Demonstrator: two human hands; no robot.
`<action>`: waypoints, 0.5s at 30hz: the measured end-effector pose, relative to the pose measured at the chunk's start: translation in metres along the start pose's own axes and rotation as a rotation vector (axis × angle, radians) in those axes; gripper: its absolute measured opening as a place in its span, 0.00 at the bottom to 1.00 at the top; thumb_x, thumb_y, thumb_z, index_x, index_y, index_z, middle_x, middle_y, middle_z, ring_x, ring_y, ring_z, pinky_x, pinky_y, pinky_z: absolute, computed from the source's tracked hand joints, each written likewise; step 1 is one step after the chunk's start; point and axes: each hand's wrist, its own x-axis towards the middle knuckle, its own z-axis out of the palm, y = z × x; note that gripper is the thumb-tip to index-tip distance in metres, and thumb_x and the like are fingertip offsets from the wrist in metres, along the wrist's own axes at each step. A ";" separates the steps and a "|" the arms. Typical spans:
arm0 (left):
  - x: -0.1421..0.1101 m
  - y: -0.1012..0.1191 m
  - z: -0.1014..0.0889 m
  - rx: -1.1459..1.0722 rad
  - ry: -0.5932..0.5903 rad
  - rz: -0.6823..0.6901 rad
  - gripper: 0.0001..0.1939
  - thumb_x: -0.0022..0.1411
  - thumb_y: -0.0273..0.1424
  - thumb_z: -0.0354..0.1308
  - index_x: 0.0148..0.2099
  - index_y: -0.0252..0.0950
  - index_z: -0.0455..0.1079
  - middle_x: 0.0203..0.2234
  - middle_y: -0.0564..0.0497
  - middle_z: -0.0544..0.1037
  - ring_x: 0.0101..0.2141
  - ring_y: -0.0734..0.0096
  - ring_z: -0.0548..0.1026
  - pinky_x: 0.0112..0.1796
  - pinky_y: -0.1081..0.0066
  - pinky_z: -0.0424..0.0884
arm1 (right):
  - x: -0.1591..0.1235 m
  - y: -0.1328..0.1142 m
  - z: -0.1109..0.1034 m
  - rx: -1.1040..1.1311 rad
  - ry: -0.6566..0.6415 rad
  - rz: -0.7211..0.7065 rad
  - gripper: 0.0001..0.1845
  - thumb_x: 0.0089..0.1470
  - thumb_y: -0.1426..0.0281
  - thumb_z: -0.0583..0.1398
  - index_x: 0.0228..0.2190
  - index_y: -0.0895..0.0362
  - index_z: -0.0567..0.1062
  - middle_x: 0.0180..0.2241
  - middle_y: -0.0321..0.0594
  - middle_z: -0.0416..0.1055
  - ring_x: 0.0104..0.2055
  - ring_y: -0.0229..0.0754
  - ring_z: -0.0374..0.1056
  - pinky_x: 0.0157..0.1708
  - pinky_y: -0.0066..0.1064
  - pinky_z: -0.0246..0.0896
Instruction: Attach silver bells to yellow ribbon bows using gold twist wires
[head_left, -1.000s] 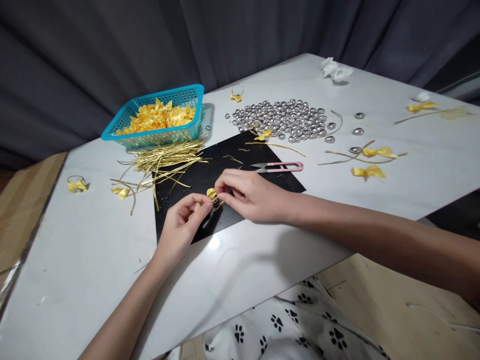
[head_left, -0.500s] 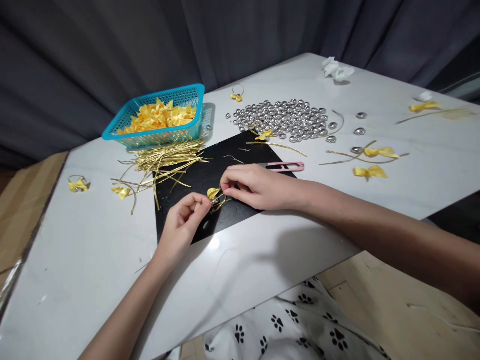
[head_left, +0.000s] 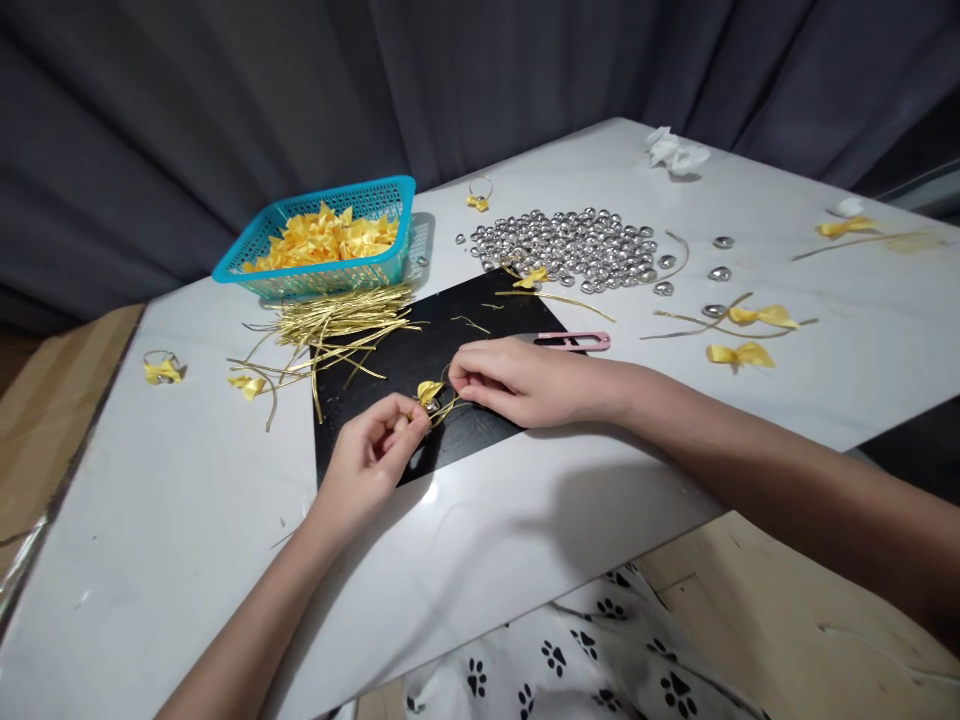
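My left hand (head_left: 382, 445) pinches a small yellow ribbon bow (head_left: 429, 391) with a silver bead (head_left: 433, 406) at it, held over the black mat (head_left: 480, 430). My right hand (head_left: 510, 380), to the right of the bow, is closed with thumb and fingertips together on a thin gold wire (head_left: 450, 407) that runs from the bow. Just behind the right hand lies a pair of pink-handled thread snips (head_left: 574, 341), its blades partly hidden by that hand.
A blue basket (head_left: 315, 268) of yellow bows stands at the back left, before it a heap of gold wire pieces (head_left: 341, 315). Silver beads (head_left: 562, 245) are spread at the back middle. Loose bows (head_left: 741, 355) and wires lie to the right, crumpled white tissue (head_left: 675, 152) behind.
The view has shifted slightly. My right hand has moved a little away from the bow, and more of the silver bead shows. Both hands keep their pinch.
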 end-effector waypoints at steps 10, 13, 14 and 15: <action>-0.016 0.004 -0.060 0.485 -0.043 0.114 0.12 0.60 0.41 0.51 0.34 0.40 0.70 0.19 0.52 0.75 0.18 0.71 0.68 0.20 0.75 0.59 | -0.002 0.012 -0.024 -0.167 0.076 0.166 0.05 0.56 0.76 0.51 0.28 0.59 0.64 0.28 0.39 0.63 0.29 0.36 0.57 0.30 0.27 0.51; -0.032 -0.001 -0.073 0.498 0.052 0.099 0.10 0.57 0.41 0.55 0.32 0.42 0.73 0.21 0.52 0.78 0.15 0.72 0.68 0.19 0.74 0.59 | -0.002 0.014 -0.025 -0.219 0.053 0.229 0.05 0.54 0.78 0.51 0.27 0.59 0.63 0.29 0.40 0.63 0.28 0.37 0.58 0.30 0.28 0.52; -0.038 -0.002 -0.077 0.436 0.096 0.074 0.09 0.55 0.40 0.58 0.31 0.42 0.74 0.21 0.51 0.79 0.15 0.71 0.68 0.19 0.74 0.59 | -0.002 0.014 -0.025 -0.238 0.047 0.243 0.05 0.53 0.78 0.52 0.27 0.59 0.63 0.29 0.40 0.63 0.28 0.37 0.58 0.30 0.28 0.51; -0.043 -0.002 -0.079 0.341 0.163 0.046 0.07 0.52 0.39 0.61 0.30 0.42 0.76 0.21 0.51 0.79 0.15 0.71 0.69 0.19 0.74 0.59 | -0.002 0.014 -0.026 -0.254 0.046 0.255 0.05 0.53 0.78 0.52 0.27 0.59 0.63 0.29 0.40 0.63 0.28 0.37 0.58 0.30 0.28 0.52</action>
